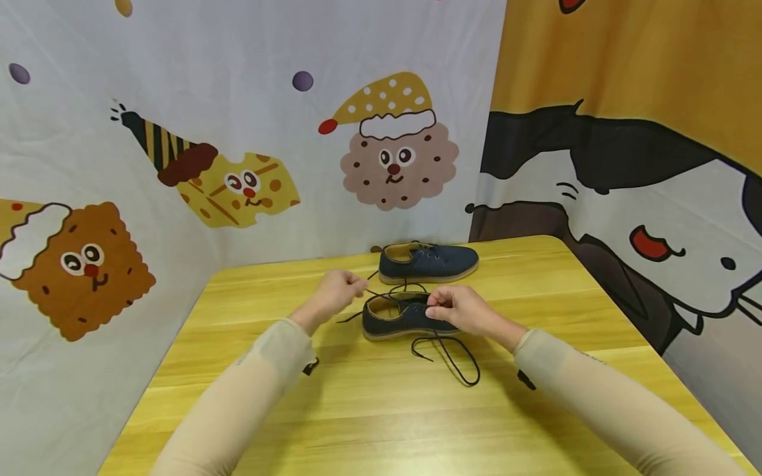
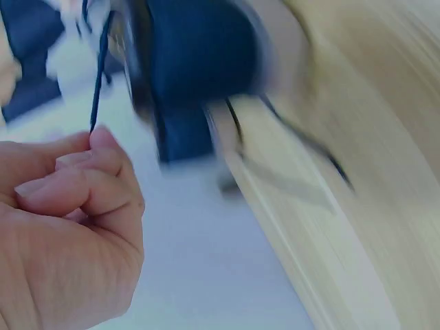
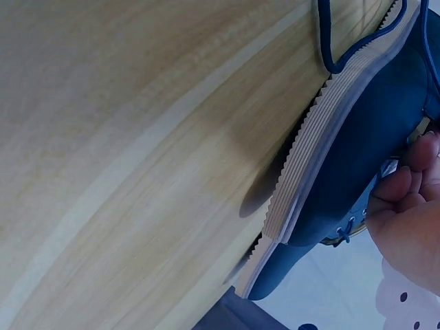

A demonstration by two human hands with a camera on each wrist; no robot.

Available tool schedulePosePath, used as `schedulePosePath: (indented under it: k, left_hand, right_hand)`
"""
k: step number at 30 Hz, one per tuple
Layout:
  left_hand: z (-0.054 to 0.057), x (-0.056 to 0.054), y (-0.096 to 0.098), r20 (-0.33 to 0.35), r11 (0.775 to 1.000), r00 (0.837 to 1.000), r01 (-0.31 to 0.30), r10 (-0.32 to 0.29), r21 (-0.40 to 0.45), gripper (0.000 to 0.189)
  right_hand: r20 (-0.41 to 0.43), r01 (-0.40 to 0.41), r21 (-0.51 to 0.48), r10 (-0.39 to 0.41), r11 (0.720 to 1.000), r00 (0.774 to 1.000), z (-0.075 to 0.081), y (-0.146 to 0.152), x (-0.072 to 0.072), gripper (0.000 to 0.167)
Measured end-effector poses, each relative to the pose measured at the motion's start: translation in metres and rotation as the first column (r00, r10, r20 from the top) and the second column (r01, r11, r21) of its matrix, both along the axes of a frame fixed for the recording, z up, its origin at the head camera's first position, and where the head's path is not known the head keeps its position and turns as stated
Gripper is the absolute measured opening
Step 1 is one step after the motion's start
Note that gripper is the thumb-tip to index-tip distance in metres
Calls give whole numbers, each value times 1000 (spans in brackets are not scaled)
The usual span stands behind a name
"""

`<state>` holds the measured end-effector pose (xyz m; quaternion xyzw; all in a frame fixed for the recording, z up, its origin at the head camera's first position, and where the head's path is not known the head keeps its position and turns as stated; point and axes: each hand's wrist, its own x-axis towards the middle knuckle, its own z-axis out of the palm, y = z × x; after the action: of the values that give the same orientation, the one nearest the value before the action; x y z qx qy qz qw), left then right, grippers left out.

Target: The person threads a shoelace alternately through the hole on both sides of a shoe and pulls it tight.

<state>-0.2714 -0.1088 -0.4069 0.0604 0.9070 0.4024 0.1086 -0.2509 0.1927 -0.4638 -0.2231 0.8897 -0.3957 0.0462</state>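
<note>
A dark blue lace-up shoe point(image 1: 389, 325) with a pale ridged sole stands on the table, toe to the right. My left hand point(image 1: 333, 294) is left of its opening and pinches a dark shoelace point(image 2: 100, 75) between thumb and fingertip; the lace runs taut from there toward the shoe. At the lacing area, my right hand point(image 1: 470, 309) has curled fingers and grips the shoe's eyelet flap, its fingertips partly hidden in the right wrist view. Another length of lace point(image 1: 478, 373) hangs over the near side and loops on the tabletop.
Behind the near shoe stands a matching laced shoe point(image 1: 449, 261), also toe right. The wooden table point(image 1: 369, 423) ends at the back against a white curtain point(image 1: 262, 39) printed with cartoon snacks. A cat-printed yellow curtain point(image 1: 655, 59) borders the right side.
</note>
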Motion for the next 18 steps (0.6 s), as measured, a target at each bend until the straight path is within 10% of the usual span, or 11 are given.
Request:
schedulePosePath:
  k: [4,9,15,18]
  left_hand:
    - [-5,0,-83,51,987,986,-159,159,-2,36]
    - [-24,14,-165,190,980,962,-196,196,-18,46]
    - [-52,25,-177,169,988,980,-86,107,-129,34]
    - [-62,28,-162,94,947,994,-16,48,-320,35]
  right_hand:
    - [11,5,8,-5,1000,1000,1,-1,1,7]
    - [26,16,8,-16,1000,1000,2,-2,1,7]
    - [33,52,31,-53,998,998,2,-3,-1,13]
    - [38,65,46,-67,997,997,2,-5,-2,16]
